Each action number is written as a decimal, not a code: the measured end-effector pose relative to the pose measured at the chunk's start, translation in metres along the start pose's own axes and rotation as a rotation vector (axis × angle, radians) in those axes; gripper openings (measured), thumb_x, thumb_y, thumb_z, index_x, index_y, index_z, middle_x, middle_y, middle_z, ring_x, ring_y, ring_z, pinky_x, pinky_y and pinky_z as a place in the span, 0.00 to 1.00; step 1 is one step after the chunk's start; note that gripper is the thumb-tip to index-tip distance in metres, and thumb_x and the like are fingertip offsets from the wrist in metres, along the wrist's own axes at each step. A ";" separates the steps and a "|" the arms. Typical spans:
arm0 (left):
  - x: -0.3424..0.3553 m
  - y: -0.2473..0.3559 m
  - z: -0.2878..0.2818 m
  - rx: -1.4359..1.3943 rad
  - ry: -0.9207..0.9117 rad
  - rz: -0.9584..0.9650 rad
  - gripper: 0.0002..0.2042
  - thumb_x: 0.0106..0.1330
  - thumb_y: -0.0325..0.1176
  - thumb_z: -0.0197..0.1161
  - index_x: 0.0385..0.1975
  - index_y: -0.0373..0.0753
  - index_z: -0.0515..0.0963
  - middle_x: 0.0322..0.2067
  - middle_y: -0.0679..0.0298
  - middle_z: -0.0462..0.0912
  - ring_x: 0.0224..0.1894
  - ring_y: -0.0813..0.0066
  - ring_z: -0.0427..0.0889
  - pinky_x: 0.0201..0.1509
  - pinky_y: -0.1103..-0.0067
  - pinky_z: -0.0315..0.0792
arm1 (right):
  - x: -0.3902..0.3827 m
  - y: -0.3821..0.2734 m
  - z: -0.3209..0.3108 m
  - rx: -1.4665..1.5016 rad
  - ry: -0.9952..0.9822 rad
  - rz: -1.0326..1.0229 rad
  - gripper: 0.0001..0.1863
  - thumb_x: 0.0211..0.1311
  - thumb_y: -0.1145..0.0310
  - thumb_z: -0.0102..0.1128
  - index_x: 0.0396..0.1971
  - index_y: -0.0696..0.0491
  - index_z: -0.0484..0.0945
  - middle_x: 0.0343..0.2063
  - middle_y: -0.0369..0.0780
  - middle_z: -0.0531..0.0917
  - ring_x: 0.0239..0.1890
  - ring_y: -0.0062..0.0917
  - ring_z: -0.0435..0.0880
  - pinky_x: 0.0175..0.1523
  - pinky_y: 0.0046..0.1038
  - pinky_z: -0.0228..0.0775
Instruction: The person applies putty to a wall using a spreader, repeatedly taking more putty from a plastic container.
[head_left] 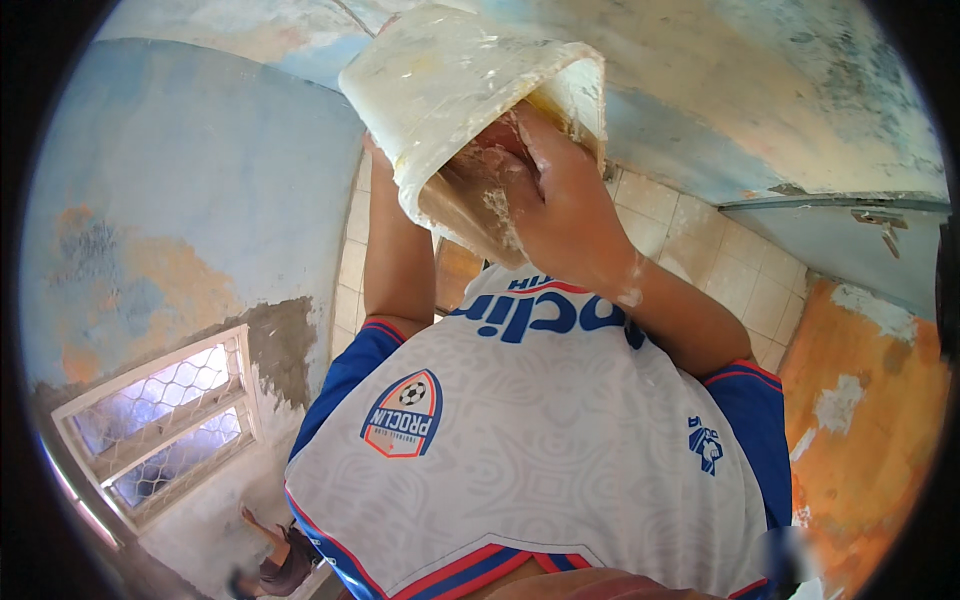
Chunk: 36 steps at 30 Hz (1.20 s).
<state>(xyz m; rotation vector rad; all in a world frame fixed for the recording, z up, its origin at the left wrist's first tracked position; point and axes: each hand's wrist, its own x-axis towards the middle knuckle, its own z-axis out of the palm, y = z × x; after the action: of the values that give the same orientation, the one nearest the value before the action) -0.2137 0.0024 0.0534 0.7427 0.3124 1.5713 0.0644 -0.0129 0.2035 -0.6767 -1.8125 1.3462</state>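
A white plastic container [460, 80], smeared with pale paste or plaster, is held up in front of my chest with its wide mouth tilted toward me. My left forearm rises behind it, and my left hand [377, 150] grips it from the far side, nearly all hidden. My right hand [545, 185] reaches into the mouth, fingers curled inward and coated with whitish residue. What those fingers close on, if anything, is out of sight inside the container.
Patchy painted walls [150, 180] surround me. A meshed window [165, 420] is at the left, above a person [285, 560] at lower left. Pale floor tiles [740, 260] lie beyond my arms. An orange flaking panel [860, 430] and a metal latch [880, 218] are at the right.
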 end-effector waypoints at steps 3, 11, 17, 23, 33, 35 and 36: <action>-0.004 0.004 -0.002 -0.004 0.001 0.011 0.32 0.72 0.57 0.45 0.69 0.42 0.60 0.62 0.54 0.71 0.62 0.55 0.73 0.65 0.58 0.70 | -0.009 -0.010 0.002 0.091 -0.003 0.050 0.14 0.66 0.80 0.48 0.52 0.62 0.71 0.44 0.47 0.82 0.48 0.30 0.82 0.54 0.28 0.71; -0.014 0.014 -0.003 0.008 0.008 0.033 0.32 0.72 0.57 0.45 0.69 0.42 0.60 0.62 0.54 0.71 0.62 0.55 0.73 0.65 0.58 0.70 | -0.016 -0.006 0.008 -0.036 0.137 -0.109 0.13 0.65 0.81 0.49 0.49 0.61 0.73 0.41 0.49 0.83 0.44 0.35 0.84 0.50 0.29 0.73; -0.015 0.017 -0.010 0.006 0.004 0.042 0.32 0.72 0.57 0.45 0.69 0.42 0.60 0.62 0.54 0.71 0.62 0.55 0.73 0.65 0.58 0.70 | -0.011 -0.001 0.029 -0.074 0.088 -0.006 0.14 0.64 0.81 0.49 0.49 0.61 0.73 0.40 0.49 0.83 0.42 0.36 0.84 0.49 0.29 0.73; -0.019 0.026 -0.014 0.007 0.008 0.070 0.33 0.72 0.57 0.46 0.69 0.42 0.60 0.62 0.54 0.71 0.62 0.55 0.73 0.65 0.57 0.70 | -0.021 0.001 0.011 0.280 0.019 0.095 0.13 0.66 0.78 0.50 0.49 0.61 0.73 0.41 0.44 0.83 0.42 0.24 0.80 0.49 0.25 0.71; -0.033 0.029 -0.016 0.003 0.034 0.111 0.33 0.72 0.58 0.46 0.69 0.42 0.60 0.62 0.54 0.71 0.62 0.55 0.73 0.65 0.57 0.70 | -0.018 0.009 0.013 0.255 -0.085 0.142 0.12 0.68 0.76 0.50 0.50 0.61 0.73 0.42 0.46 0.83 0.46 0.29 0.82 0.53 0.27 0.72; -0.039 0.034 -0.019 0.006 0.042 0.123 0.33 0.72 0.58 0.46 0.69 0.42 0.60 0.62 0.54 0.71 0.62 0.55 0.73 0.65 0.57 0.70 | -0.023 0.017 0.003 0.430 -0.171 0.210 0.10 0.71 0.77 0.51 0.49 0.59 0.73 0.43 0.40 0.81 0.47 0.18 0.77 0.54 0.23 0.70; -0.041 0.035 -0.020 0.003 0.042 0.126 0.33 0.71 0.58 0.46 0.69 0.42 0.60 0.62 0.54 0.71 0.62 0.55 0.73 0.65 0.57 0.70 | -0.023 0.021 -0.002 0.471 -0.180 0.226 0.10 0.71 0.77 0.51 0.50 0.59 0.73 0.43 0.40 0.81 0.47 0.19 0.78 0.55 0.24 0.71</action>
<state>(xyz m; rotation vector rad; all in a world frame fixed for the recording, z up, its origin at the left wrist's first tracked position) -0.2542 -0.0377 0.0477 0.7449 0.3034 1.7077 0.0782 -0.0236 0.1782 -0.5249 -1.4947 1.9552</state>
